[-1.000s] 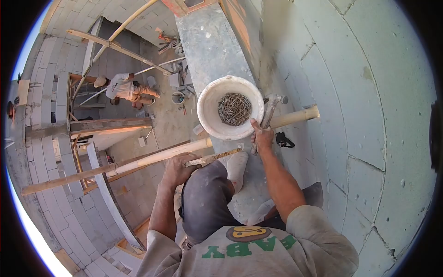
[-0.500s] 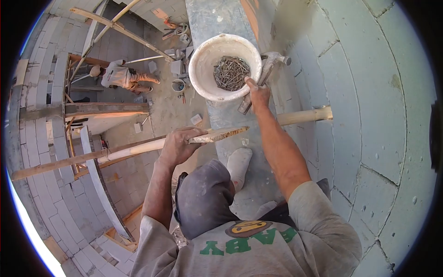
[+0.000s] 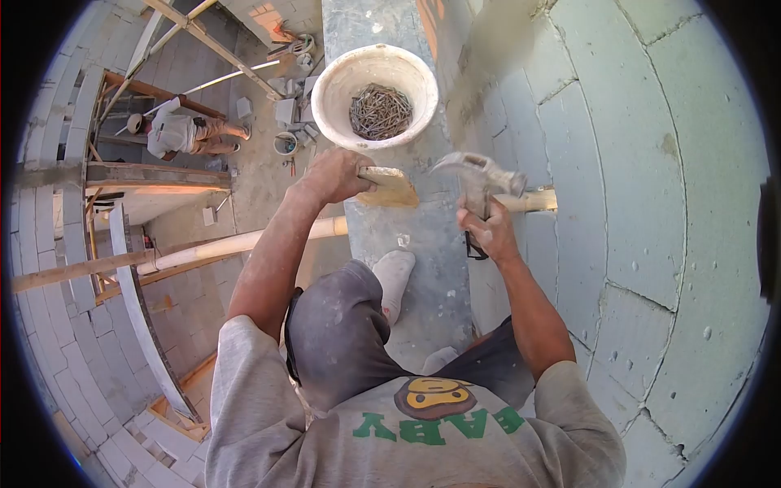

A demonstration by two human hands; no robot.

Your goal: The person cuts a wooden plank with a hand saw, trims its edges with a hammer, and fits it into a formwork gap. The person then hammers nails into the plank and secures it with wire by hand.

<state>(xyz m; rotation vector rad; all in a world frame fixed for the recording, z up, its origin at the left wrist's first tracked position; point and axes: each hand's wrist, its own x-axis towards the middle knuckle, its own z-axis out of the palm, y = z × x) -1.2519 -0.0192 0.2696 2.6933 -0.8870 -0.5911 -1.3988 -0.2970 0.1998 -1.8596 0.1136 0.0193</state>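
Note:
My left hand (image 3: 332, 176) is closed on the end of a short flat wooden board (image 3: 390, 187), held just below the bucket. My right hand (image 3: 490, 232) grips a claw hammer (image 3: 480, 175) by its handle; the head points up and is slightly blurred. A whitish bucket (image 3: 325, 122) stands on the grey plank beyond both hands, with a heap of nails (image 3: 380, 111) inside. Neither hand touches the bucket. A long round wooden pole (image 3: 252, 239) passes crosswise beneath my arms, partly hidden by the board and the plank.
I am on a raised grey plank (image 3: 423, 301) beside a light block wall (image 3: 618, 203). The floor lies lower on the left, where a person (image 3: 183, 132) works near wooden framing (image 3: 159, 173). Another bucket (image 3: 285, 144) and loose blocks are down there.
My right hand has left the bucket rim and come nearer, now raising the hammer by its handle. My left hand has moved the board forward and turned its flat face upward.

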